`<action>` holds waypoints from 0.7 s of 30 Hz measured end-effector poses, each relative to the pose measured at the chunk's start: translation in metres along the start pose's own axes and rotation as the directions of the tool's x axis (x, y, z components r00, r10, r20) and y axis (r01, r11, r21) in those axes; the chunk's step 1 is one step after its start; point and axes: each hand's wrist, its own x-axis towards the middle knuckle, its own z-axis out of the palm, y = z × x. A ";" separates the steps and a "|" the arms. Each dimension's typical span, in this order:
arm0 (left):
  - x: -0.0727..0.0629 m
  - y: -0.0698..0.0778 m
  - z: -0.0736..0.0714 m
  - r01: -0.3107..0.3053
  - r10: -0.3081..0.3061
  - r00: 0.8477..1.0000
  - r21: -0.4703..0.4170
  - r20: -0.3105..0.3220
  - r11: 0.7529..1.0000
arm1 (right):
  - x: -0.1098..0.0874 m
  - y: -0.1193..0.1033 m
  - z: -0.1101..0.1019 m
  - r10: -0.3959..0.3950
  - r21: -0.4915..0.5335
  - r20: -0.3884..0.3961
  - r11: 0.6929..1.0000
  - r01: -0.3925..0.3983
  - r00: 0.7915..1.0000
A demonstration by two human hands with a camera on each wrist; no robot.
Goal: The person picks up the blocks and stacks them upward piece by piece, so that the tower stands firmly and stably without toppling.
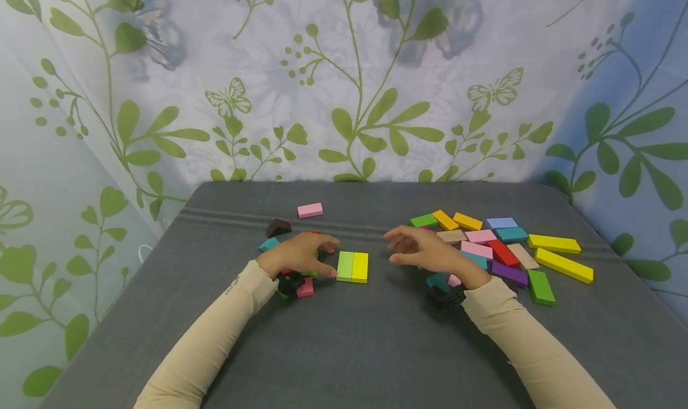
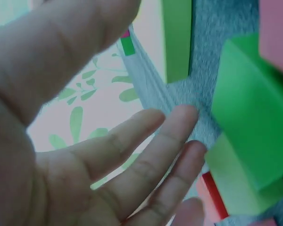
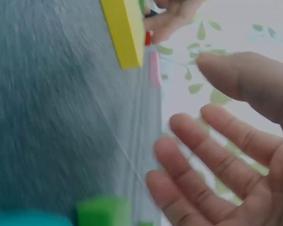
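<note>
A light green block [image 1: 345, 266] and a yellow block [image 1: 360, 268] lie side by side, touching, near the middle of the table. My left hand [image 1: 298, 254] is just left of the pair, its thumb close to the light green block; whether they touch I cannot tell. Its fingers look loosely bent with nothing held in the left wrist view. To the right of the yellow block, apart from it, my right hand [image 1: 430, 249] hovers with spread, relaxed fingers and holds nothing. Part of the left pile is hidden behind the left hand, including a green block [image 2: 254, 108].
On the right lies a loose pile of coloured blocks, with long yellow ones [image 1: 564, 265], a purple one [image 1: 509, 273] and a green one [image 1: 541, 288]. Farther back on the left are a pink block [image 1: 310, 210] and a dark brown block [image 1: 278, 227]. A patterned curtain [image 1: 301, 122] stands behind the grey table [image 1: 355, 349].
</note>
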 end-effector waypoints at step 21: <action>0.027 -0.015 -0.045 0.336 -0.365 0.902 -0.155 -0.232 0.929 | -0.048 0.030 -0.050 0.033 -0.171 0.009 0.985 -0.031 0.999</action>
